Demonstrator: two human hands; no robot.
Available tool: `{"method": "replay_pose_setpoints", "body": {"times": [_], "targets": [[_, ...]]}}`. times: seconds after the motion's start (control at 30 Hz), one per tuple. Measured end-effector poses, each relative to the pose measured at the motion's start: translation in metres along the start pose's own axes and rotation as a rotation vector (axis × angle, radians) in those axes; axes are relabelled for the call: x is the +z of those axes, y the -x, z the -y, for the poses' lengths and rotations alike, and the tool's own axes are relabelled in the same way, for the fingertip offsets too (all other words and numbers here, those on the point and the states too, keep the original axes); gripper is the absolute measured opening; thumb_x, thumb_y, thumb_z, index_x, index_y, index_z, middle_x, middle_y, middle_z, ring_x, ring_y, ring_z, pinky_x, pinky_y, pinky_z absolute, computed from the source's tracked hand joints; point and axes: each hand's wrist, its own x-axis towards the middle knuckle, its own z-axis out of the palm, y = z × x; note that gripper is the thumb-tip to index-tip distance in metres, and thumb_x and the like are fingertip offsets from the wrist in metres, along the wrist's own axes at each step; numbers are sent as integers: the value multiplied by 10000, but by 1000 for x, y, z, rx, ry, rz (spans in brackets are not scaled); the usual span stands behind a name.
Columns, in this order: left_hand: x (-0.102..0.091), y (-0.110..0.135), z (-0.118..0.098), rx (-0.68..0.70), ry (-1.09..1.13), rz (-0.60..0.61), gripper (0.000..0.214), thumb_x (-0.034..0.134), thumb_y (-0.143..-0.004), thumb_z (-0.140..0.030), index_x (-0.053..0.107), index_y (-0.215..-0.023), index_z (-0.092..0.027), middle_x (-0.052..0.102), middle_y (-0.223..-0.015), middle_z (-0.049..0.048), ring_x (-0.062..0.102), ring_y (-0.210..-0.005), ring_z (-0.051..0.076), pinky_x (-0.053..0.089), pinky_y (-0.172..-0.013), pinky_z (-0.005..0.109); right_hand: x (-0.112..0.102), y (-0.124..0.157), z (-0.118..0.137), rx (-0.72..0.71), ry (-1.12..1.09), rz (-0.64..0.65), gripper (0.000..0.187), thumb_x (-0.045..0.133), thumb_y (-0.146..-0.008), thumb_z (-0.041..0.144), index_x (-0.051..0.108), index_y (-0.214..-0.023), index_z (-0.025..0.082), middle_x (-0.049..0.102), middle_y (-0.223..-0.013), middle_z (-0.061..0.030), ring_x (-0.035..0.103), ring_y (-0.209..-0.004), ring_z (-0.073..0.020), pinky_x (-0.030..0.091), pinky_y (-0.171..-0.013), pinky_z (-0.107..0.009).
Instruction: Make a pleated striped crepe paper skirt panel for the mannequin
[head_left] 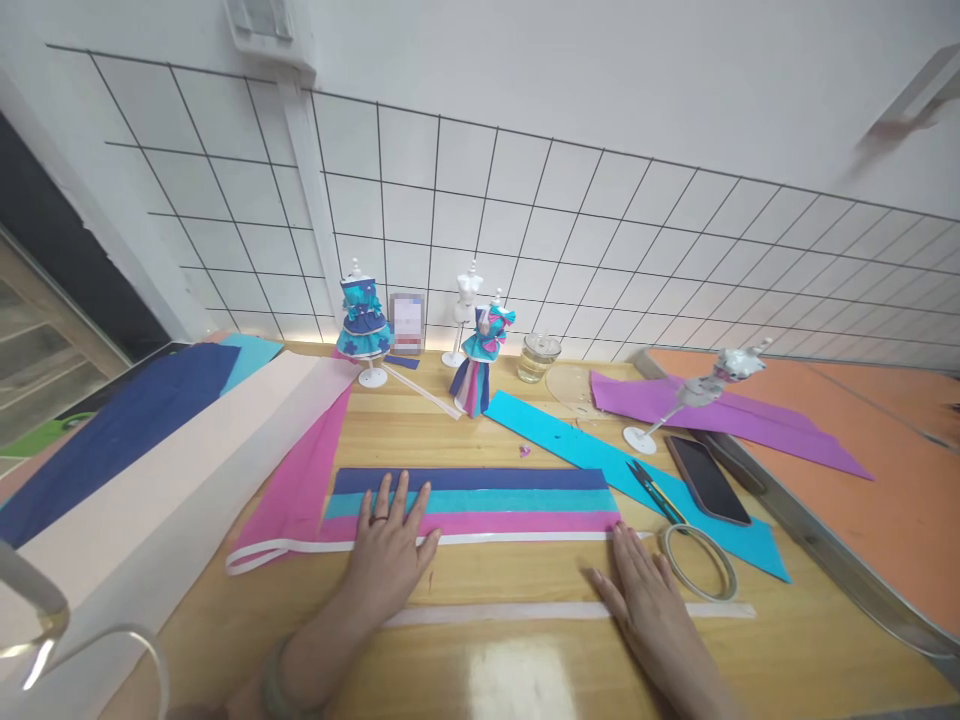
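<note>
i saw the striped sheet (525,503) laid three bands deep, a pale strip (517,611) seemingly unused below it, left hand (390,560) and right hand (651,595) flat, fingers unclenched.

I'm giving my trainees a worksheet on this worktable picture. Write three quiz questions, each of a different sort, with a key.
1. Multiple choice: What do the small snips lie on?
A) the phone
B) the bright blue strip
C) the purple sheet

2. True or false: The right hand is gripping the tape roll.

3. Fill in the gap: The left hand has its fingers spread on the striped panel, whose bands run, from far to near, dark blue, ____, then pink.

Key:
1. B
2. False; the right hand lies open, with the tape roll beside it.
3. turquoise
</note>
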Motion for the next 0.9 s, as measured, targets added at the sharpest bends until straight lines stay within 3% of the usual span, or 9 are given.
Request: {"method": "replay_pose_setpoints", "body": {"times": [0.27,0.6,0.77,0.9], "targets": [[-4,-1,-3,-65,0,42,561,410,-818,-451,360,-1332,-232,317,-1393,138,220,-1290,358,165,-1009,541,-12,-5,15,-23,-7,92,659,278,-855,531,328,-1341,88,359,-1372,-123,308,-1273,-262,257,-1020,-501],[-5,-1,2,-97,90,100,561,412,-828,-442,327,-1345,-244,237,-1427,141,168,-1307,349,198,-1018,499,-13,-13,20,54,24,57,680,248,-849,546,389,-1309,66,411,-1339,-138,349,-1247,-281,281,-1003,-487],[-16,5,37,-207,95,218,538,434,-829,-333,329,-1345,-224,229,-1428,152,174,-1307,343,255,-997,473,-8,-7,16,32,-7,127,662,223,-853,531,360,-1327,90,318,-1395,-119,235,-1302,-271,231,-1017,-531],[-29,19,82,-268,36,203,507,450,-809,-284,417,-1295,-143,332,-1373,183,230,-1286,353,279,-985,474,-4,-13,19,-1,-35,29,627,218,-867,496,374,-1317,88,340,-1381,-141,250,-1295,-285,238,-1002,-558]]}}
